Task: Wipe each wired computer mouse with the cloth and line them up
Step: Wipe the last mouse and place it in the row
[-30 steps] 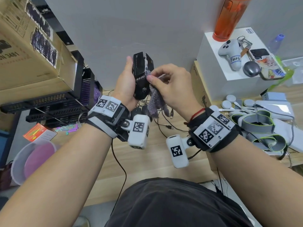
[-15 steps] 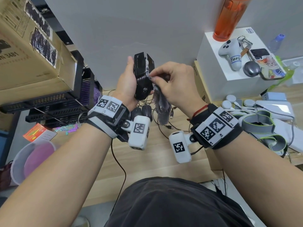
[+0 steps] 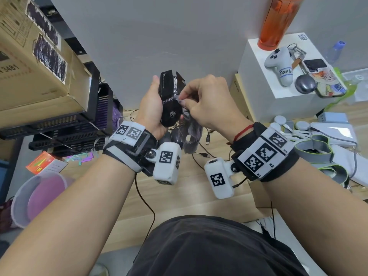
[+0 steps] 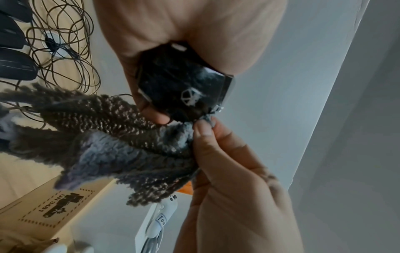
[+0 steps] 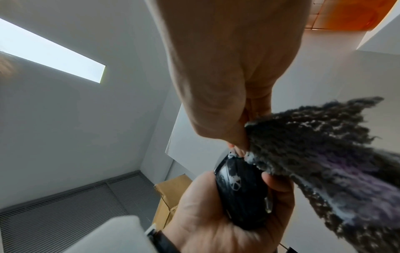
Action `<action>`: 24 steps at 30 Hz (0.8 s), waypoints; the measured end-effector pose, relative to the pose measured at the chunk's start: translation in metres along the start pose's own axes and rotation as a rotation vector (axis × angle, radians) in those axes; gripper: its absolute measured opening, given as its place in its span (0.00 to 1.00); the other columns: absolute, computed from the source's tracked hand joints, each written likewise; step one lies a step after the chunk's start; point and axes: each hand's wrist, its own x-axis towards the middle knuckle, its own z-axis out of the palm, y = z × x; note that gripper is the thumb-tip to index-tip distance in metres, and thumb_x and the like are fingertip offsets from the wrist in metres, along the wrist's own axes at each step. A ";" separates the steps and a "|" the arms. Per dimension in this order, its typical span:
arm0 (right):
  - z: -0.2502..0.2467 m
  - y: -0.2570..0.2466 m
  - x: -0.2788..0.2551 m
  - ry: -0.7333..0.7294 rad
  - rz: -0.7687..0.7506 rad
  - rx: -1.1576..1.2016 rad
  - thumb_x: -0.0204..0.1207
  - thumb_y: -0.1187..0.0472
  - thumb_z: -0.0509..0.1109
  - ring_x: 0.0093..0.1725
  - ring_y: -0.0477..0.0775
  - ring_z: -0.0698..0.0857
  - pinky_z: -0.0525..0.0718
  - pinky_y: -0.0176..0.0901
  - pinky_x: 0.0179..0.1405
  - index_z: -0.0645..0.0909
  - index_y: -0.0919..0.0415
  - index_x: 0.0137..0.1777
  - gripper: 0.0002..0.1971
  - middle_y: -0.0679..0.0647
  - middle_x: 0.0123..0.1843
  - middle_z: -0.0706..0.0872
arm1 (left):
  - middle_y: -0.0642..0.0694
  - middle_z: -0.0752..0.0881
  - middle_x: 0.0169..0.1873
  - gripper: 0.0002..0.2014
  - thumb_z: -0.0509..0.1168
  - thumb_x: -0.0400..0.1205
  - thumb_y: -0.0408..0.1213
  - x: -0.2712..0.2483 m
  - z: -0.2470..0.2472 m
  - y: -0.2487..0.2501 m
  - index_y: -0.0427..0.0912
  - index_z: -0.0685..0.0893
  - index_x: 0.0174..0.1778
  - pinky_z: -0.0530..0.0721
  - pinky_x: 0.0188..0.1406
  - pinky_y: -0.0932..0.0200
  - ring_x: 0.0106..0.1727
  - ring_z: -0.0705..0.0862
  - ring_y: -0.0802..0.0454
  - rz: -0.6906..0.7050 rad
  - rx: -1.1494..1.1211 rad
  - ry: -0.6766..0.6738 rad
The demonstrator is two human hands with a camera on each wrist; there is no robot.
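I am watching my left hand wrapping its curled fingers around the black wired mouse, holding it up above the desk, while my right hand is pinching the grey cloth against its side seam.

Soft even light (wrist views blurred)

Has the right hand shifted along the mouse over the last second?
Yes. The right hand, pinching the cloth, has slid slightly toward the person along the black mouse, which the left hand holds nearly fixed against the orange bottle.
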 end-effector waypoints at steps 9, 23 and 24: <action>0.002 0.002 0.004 -0.083 0.062 -0.083 0.74 0.61 0.78 0.35 0.41 0.81 0.86 0.41 0.50 0.91 0.52 0.40 0.04 0.38 0.27 0.82 | 0.41 0.88 0.35 0.30 0.49 0.91 0.60 0.010 -0.006 -0.007 0.40 0.87 0.49 0.81 0.25 0.58 0.30 0.86 0.45 0.009 0.051 0.038; 0.012 0.001 0.010 0.185 0.062 0.226 0.67 0.60 0.84 0.33 0.35 0.86 0.86 0.31 0.45 0.89 0.51 0.42 0.07 0.39 0.32 0.87 | 0.39 0.93 0.39 0.29 0.48 0.93 0.55 0.006 0.002 0.010 0.37 0.87 0.51 0.92 0.39 0.53 0.42 0.93 0.45 0.059 -0.023 -0.010; 0.014 0.002 0.010 0.212 0.089 0.252 0.67 0.57 0.84 0.33 0.36 0.87 0.87 0.34 0.45 0.88 0.50 0.41 0.08 0.40 0.32 0.88 | 0.39 0.93 0.41 0.29 0.49 0.93 0.55 0.007 0.001 0.010 0.37 0.87 0.52 0.92 0.43 0.51 0.44 0.93 0.44 0.070 -0.027 -0.005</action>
